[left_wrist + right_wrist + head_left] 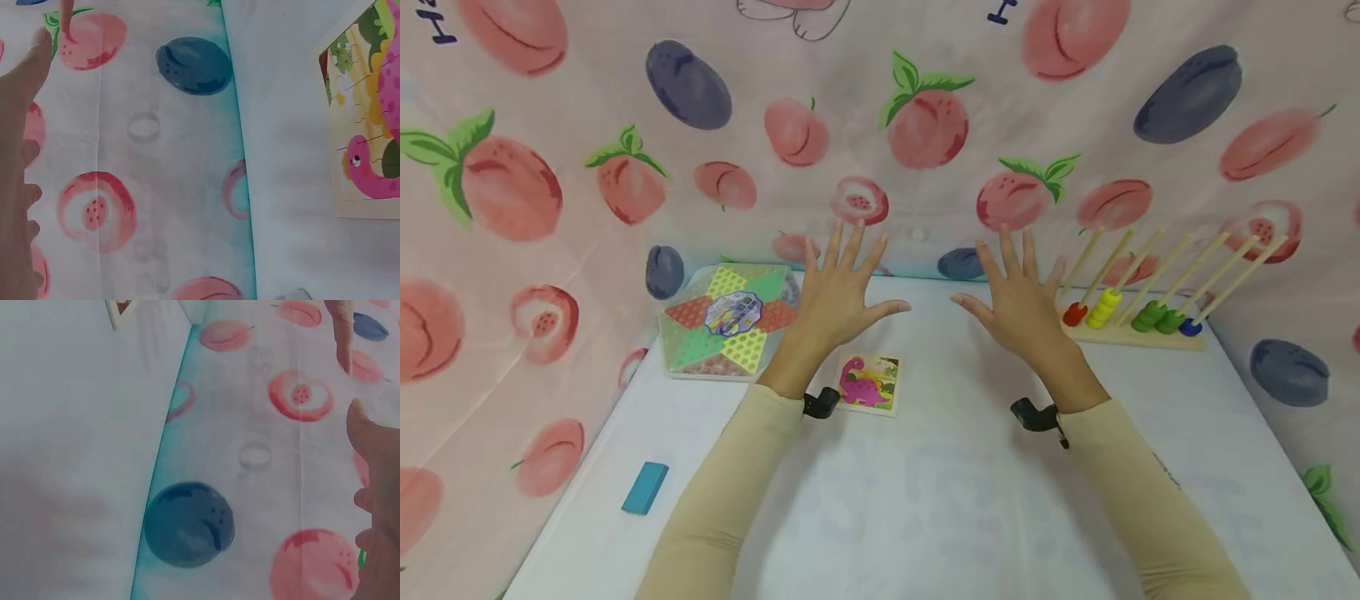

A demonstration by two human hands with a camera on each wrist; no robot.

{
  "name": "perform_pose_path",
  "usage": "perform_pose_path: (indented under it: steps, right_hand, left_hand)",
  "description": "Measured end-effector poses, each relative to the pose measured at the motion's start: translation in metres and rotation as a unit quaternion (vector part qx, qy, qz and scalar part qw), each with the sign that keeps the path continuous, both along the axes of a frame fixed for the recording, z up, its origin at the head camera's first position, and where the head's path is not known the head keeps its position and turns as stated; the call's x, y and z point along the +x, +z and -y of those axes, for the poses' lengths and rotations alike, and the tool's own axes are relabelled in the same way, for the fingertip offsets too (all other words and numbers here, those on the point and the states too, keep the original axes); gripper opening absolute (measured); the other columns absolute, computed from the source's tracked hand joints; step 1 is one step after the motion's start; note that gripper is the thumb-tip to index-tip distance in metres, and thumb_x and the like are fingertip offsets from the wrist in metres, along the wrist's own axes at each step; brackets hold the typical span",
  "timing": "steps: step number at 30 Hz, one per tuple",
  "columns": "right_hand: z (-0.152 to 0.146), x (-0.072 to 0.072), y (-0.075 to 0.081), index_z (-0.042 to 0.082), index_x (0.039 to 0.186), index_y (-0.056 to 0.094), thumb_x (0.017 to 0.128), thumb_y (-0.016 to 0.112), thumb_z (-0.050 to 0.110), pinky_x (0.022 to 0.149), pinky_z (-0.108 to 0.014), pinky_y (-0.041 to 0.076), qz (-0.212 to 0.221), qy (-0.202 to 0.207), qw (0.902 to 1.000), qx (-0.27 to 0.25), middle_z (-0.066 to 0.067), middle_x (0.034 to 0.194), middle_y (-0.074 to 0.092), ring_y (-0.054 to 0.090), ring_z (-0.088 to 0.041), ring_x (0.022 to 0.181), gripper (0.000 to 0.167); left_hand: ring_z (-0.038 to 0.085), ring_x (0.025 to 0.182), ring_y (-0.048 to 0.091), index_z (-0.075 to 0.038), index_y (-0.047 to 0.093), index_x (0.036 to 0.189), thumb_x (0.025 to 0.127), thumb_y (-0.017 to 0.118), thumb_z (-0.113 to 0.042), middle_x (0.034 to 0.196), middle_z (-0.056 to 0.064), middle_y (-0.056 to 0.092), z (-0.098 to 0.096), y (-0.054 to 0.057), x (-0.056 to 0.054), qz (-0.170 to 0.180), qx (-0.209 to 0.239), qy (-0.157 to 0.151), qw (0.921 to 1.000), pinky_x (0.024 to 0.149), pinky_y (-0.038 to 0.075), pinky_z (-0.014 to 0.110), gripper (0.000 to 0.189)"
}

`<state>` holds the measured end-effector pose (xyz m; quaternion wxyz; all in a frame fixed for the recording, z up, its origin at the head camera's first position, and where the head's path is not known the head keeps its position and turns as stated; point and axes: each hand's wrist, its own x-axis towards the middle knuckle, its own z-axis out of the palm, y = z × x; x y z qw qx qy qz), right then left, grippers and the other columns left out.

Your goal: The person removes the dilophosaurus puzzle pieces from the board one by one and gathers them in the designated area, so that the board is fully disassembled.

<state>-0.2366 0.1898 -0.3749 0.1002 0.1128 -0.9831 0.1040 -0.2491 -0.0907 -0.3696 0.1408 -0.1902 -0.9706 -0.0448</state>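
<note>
Both hands are held up above the white table with fingers spread and nothing in them. My left hand [837, 292] is between the star-patterned board game box [688, 350] and a small dinosaur jigsaw puzzle [868, 383], which lies just below it in the head view. In the left wrist view the pink dinosaur puzzle [369, 181] shows at the right edge. My right hand [1017, 302] is nearest to a wooden counting rack [1138, 335] with upright pegs and red, yellow, green and blue beads. The right wrist view shows that hand [378, 444] at its right edge.
A blue rectangular block [645, 488] lies near the table's left edge. The white table [955, 500] meets a fruit-printed cloth [925, 200] at the back and both sides. Each wrist wears a small black camera mount [1036, 414].
</note>
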Motion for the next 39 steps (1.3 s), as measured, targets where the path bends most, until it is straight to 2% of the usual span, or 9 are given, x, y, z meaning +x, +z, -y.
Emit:
perform_pose_path:
  steps: [5,9,13,17,20,24,28,33,39]
  right_hand:
    - [0.016,0.001,-0.010,0.023,0.165,0.017,0.095,0.053,0.068,0.115,-0.083,-0.008,0.020,0.023,0.9995,-0.012,-0.013,0.175,0.000,-0.010,-0.044,0.160,0.091]
    - [0.029,0.004,-0.029,0.024,0.165,0.018,0.095,0.056,0.066,0.116,-0.082,-0.004,0.056,0.046,0.9973,-0.015,-0.015,0.174,0.006,-0.005,-0.045,0.160,0.091]
    - [0.039,0.004,-0.048,0.024,0.165,0.020,0.094,0.061,0.063,0.121,-0.077,0.010,0.087,0.081,0.9925,-0.027,-0.015,0.173,0.017,0.012,-0.044,0.159,0.091]
    - [0.048,0.004,-0.062,0.024,0.164,0.024,0.093,0.066,0.057,0.121,-0.070,0.026,0.112,0.115,0.9846,-0.070,-0.014,0.168,0.030,0.028,-0.041,0.153,0.089]
    - [0.053,0.004,-0.068,0.025,0.162,0.028,0.092,0.070,0.052,0.120,-0.064,0.034,0.125,0.134,0.9770,-0.109,-0.012,0.164,0.038,0.035,-0.038,0.149,0.086]
    - [0.063,0.000,-0.073,0.025,0.161,0.033,0.093,0.070,0.048,0.119,-0.055,0.040,0.139,0.160,0.9688,-0.129,-0.011,0.157,0.047,0.043,-0.033,0.145,0.081]
    - [0.075,-0.004,-0.076,0.022,0.158,0.040,0.093,0.072,0.044,0.113,-0.052,0.047,0.162,0.182,0.9594,-0.141,-0.012,0.148,0.056,0.053,-0.030,0.134,0.076]
    - [0.091,-0.009,-0.080,0.020,0.153,0.049,0.094,0.073,0.040,0.105,-0.047,0.054,0.184,0.205,0.9520,-0.132,-0.009,0.139,0.063,0.062,-0.027,0.123,0.067]
    - [0.112,-0.015,-0.086,0.021,0.146,0.058,0.094,0.073,0.037,0.105,-0.042,0.054,0.213,0.220,0.9470,-0.097,-0.005,0.134,0.065,0.063,-0.023,0.119,0.056]
  left_hand:
    - [0.034,0.163,-0.004,-0.034,0.016,0.164,0.087,0.049,-0.082,0.175,0.005,0.009,0.008,-0.005,0.011,0.023,0.036,-0.007,0.9991,0.126,-0.002,0.070,0.097]
    - [0.037,0.161,0.013,-0.032,0.017,0.164,0.090,0.054,-0.076,0.174,0.007,0.017,0.017,-0.021,0.021,0.045,0.050,-0.010,0.9977,0.125,0.011,0.070,0.094]
    - [0.038,0.157,0.026,-0.028,0.019,0.164,0.092,0.057,-0.069,0.172,0.008,0.021,0.027,-0.040,0.031,0.074,0.067,-0.004,0.9950,0.125,0.018,0.068,0.091]
    - [0.038,0.154,0.032,-0.026,0.021,0.164,0.094,0.061,-0.063,0.170,0.011,0.025,0.036,-0.054,0.042,0.101,0.087,0.005,0.9911,0.124,0.021,0.067,0.089]
    - [0.037,0.154,0.032,-0.027,0.020,0.164,0.093,0.065,-0.059,0.170,0.010,0.026,0.043,-0.062,0.050,0.119,0.102,0.014,0.9875,0.123,0.023,0.068,0.090]
    - [0.037,0.154,0.034,-0.027,0.019,0.165,0.092,0.069,-0.054,0.171,0.007,0.026,0.052,-0.070,0.062,0.141,0.119,0.027,0.9825,0.122,0.024,0.070,0.092]
    - [0.040,0.150,0.040,-0.027,0.020,0.164,0.092,0.070,-0.052,0.171,0.005,0.027,0.060,-0.078,0.075,0.164,0.125,0.038,0.9778,0.120,0.024,0.073,0.091]
    - [0.040,0.150,0.040,-0.027,0.025,0.163,0.094,0.069,-0.047,0.171,0.003,0.028,0.066,-0.089,0.087,0.191,0.129,0.038,0.9724,0.120,0.023,0.073,0.084]
    - [0.038,0.152,0.036,-0.029,0.028,0.162,0.097,0.068,-0.041,0.171,0.001,0.028,0.068,-0.101,0.097,0.231,0.128,0.021,0.9644,0.121,0.022,0.072,0.078]
